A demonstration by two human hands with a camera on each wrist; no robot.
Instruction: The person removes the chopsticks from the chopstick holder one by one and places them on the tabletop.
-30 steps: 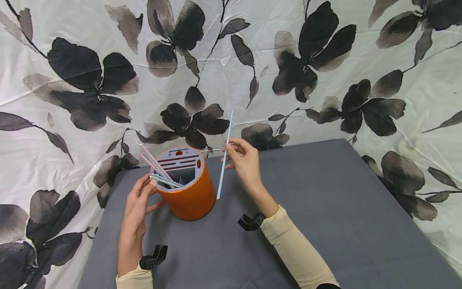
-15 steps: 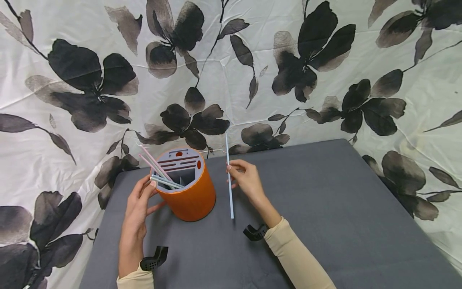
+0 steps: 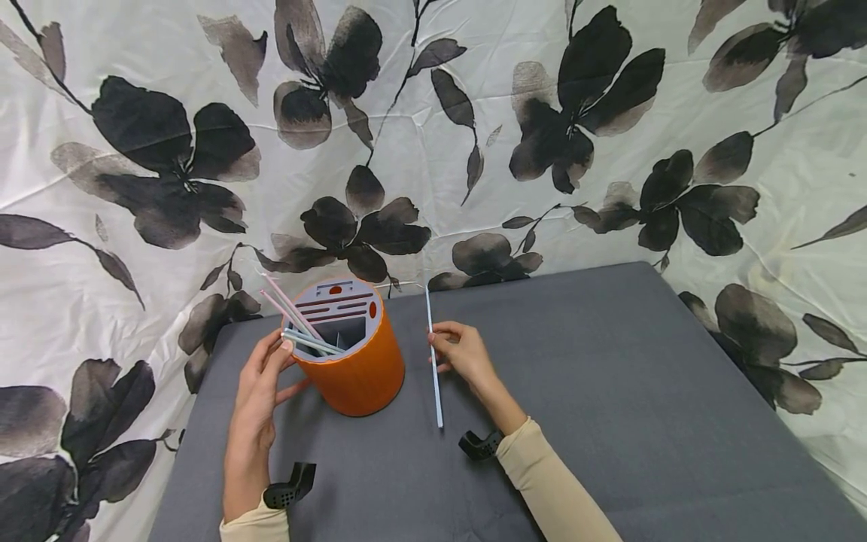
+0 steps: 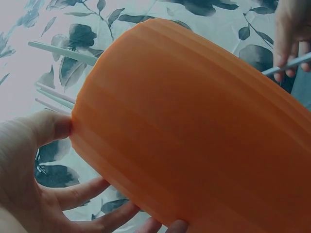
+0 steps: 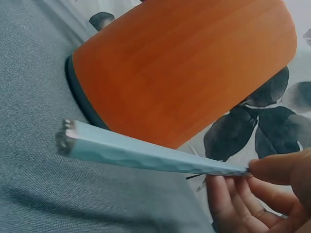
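The right hand (image 3: 467, 354) is pinching a slim light-blue stick (image 3: 436, 390) between thumb and fingertips, its fingers closing on it part-way along. The stick is sitting to the right of the orange holder (image 3: 359, 384), apart from it, above the grey table (image 3: 576, 376). Its long axis is running from far to near, the silver-tipped end pointing toward the near side and slightly right, the other end pointing far and slightly left. The left hand (image 3: 256, 376) is resting against the left side of the orange holder, its fingers spreading wide and bending only lightly, its thumb touching the rim. In the holder, pink sticks (image 3: 290, 303) and pale-blue sticks (image 3: 313, 341) are leaning out toward the left. Compared with a second ago, the right hand and its stick are lying nearer, and the near end, then slanting left, is now pointing right; the orange holder and left hand are keeping nearly the same place.
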